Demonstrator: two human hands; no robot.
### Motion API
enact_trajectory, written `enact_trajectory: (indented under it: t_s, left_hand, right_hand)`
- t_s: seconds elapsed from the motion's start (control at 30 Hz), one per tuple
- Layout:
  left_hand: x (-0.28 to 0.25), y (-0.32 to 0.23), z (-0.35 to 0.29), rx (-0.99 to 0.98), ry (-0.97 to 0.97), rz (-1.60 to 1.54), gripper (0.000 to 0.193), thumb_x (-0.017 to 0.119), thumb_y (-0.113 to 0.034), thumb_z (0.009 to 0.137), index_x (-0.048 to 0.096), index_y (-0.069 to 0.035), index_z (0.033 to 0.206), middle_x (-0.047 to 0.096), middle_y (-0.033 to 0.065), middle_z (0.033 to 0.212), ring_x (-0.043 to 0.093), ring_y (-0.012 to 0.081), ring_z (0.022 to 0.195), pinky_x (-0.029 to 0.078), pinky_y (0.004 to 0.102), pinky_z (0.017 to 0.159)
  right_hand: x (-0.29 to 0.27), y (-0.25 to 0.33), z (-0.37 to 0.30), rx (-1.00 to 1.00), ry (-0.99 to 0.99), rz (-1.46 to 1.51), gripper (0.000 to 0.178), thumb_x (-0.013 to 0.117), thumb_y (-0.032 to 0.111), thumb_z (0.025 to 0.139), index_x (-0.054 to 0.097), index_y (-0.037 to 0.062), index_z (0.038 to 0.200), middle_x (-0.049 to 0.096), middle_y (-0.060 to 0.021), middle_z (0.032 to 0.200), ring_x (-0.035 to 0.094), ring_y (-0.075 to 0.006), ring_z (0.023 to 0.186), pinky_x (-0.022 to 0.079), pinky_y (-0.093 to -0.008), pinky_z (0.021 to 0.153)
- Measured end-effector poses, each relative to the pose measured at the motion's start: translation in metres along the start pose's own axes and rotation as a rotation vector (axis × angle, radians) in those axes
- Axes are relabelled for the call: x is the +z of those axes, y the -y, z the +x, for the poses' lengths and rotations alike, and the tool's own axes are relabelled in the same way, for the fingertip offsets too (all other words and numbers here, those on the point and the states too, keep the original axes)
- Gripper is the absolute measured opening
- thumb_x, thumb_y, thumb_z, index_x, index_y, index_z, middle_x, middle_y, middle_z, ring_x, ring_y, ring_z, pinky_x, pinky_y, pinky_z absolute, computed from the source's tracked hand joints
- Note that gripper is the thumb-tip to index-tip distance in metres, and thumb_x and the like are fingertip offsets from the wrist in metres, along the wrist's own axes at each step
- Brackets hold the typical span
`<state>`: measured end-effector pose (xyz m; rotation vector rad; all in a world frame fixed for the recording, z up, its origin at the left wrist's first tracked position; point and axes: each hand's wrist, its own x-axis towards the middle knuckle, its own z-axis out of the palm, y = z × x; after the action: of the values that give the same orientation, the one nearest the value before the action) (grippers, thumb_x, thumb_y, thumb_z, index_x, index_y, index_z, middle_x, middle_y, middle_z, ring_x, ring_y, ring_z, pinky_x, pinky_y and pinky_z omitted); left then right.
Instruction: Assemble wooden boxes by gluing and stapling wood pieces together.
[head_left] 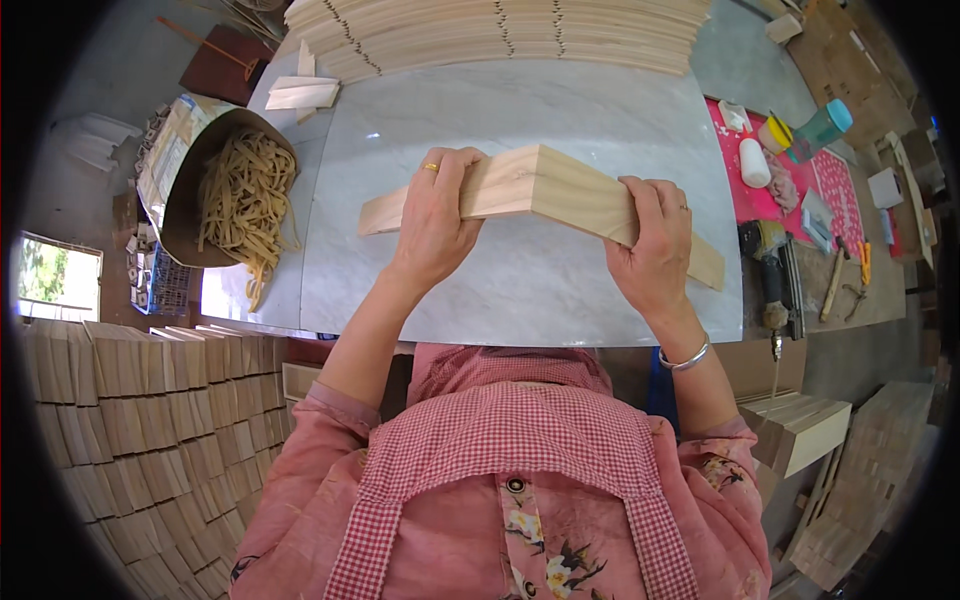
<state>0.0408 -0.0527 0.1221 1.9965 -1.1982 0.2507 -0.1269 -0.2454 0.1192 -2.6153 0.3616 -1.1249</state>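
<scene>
One open bin (183, 205) at left brims with curled tan strips (245, 185). The left hand (435, 215), fingers bent over the far edge and thumb near, is clamped on one wooden piece (505, 185) over the middle of the marbled table (500, 290): two flat, grained lengths meeting at a blunt angle. The right hand (655, 230) grips its right length likewise. Farther right: one white, rounded bottle (755, 163).

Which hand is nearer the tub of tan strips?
Left: the left hand grips the wooden piece, right of the tub; the right hand holds the other half, farther right.
</scene>
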Motion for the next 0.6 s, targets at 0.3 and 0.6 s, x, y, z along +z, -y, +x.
enact_trajectory:
  t_s: [0.3, 0.6]
  left_hand:
    - [-0.003, -0.002, 0.001, 0.017, -0.051, -0.012, 0.050, 0.065, 0.004, 0.075, 0.053, -0.006, 0.122, 0.056, 0.0122, 0.109, 0.053, 0.0310, 0.093, 0.044, 0.0390, 0.082]
    - [-0.010, -0.017, 0.006, 0.026, -0.089, -0.022, 0.053, 0.068, 0.002, 0.074, 0.053, -0.006, 0.124, 0.056, 0.0130, 0.117, 0.054, 0.0311, 0.097, 0.045, 0.0395, 0.084]
  right_hand:
    - [-0.002, 0.006, 0.005, 0.021, -0.032, 0.091, 0.046, 0.072, 0.007, 0.072, 0.060, 0.0063, 0.117, 0.056, -0.0089, 0.103, 0.054, -0.0268, 0.088, 0.042, -0.0357, 0.078]
    - [-0.007, 0.011, 0.012, 0.026, -0.038, 0.153, 0.046, 0.072, 0.006, 0.071, 0.059, 0.0062, 0.116, 0.056, -0.0093, 0.102, 0.053, -0.0272, 0.088, 0.043, -0.0366, 0.078]
